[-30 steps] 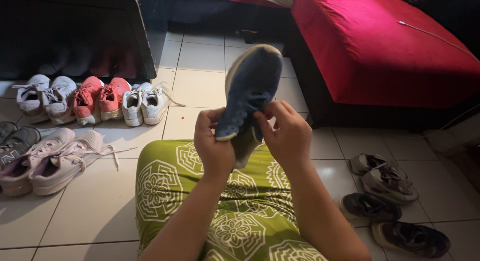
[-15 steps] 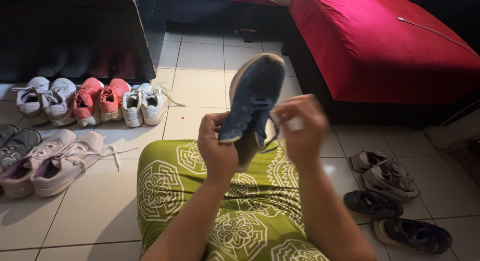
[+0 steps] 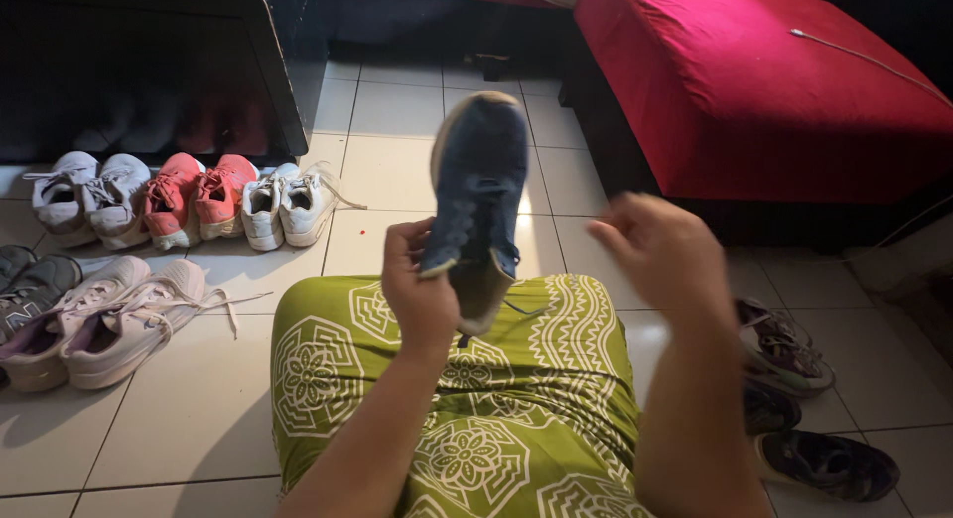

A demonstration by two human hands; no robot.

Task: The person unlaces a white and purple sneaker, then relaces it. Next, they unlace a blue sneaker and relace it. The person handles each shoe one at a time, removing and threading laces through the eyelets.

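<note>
A seated person's left hand (image 3: pixel 422 290) grips a blue sneaker (image 3: pixel 475 195) by its heel, toe up above the green patterned lap (image 3: pixel 496 409) — the right hand (image 3: pixel 660 250), fingers loosely curled and empty, hovers apart — lace-work apparently underway.

Dim room — bright floor patches

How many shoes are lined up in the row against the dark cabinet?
6: two pale lilac shoes at the left, two coral ones in the middle, two white ones at the right. More may sit out of frame.
</note>
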